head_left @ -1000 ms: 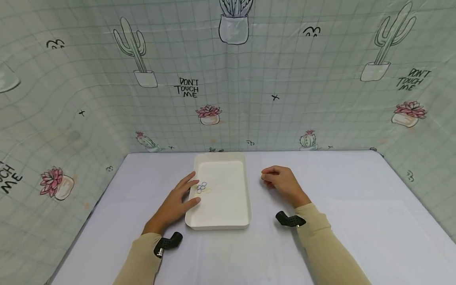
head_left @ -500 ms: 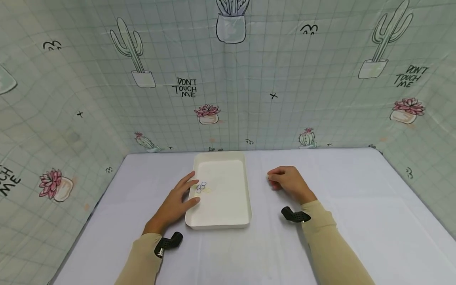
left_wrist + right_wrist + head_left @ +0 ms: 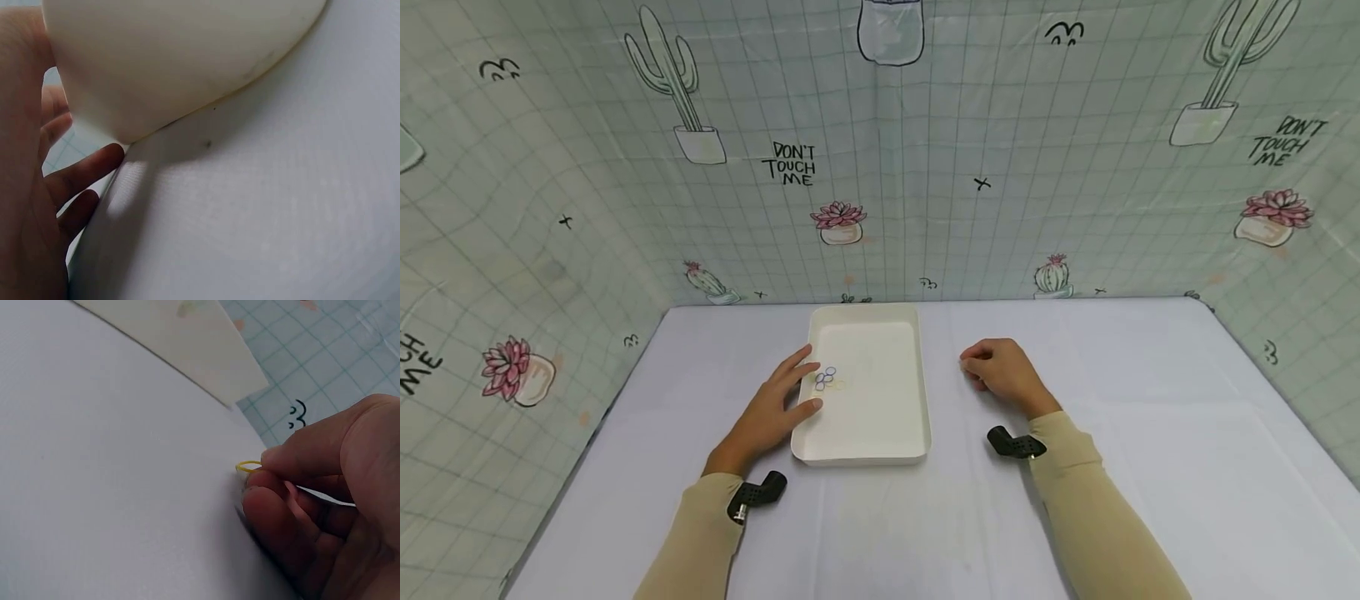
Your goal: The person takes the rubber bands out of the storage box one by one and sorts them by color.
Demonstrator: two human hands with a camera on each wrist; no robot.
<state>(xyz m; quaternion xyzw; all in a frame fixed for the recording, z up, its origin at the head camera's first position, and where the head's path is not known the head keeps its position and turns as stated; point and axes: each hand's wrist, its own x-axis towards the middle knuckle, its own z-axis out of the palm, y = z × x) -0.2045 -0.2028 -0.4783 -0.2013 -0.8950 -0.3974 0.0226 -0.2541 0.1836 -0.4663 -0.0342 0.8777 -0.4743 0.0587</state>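
A white rectangular tray (image 3: 872, 425) lies on the table, with several small blue rubber bands (image 3: 821, 379) and a pale yellow one (image 3: 838, 385) near its left side. My left hand (image 3: 767, 417) rests at the tray's left wall, fingers spread and mostly straight, thumb and a fingertip reaching over the rim. In the left wrist view other fingers (image 3: 87, 172) lie along the outside of that wall. To the right of the tray, my right hand (image 3: 1006, 371) pinches a thin yellow rubber band (image 3: 249, 466) between thumb and fingertips, a small loop of it sticking out.
A white cloth covers the table (image 3: 880, 533). Behind and at the sides hangs a pale green gridded curtain (image 3: 925, 133) printed with cacti. Black wrist cameras (image 3: 1017, 443) sit on both wrists.
My right hand has shifted slightly to the right, away from the tray. The left hand keeps its place at the tray. The head view has tilted down a little.
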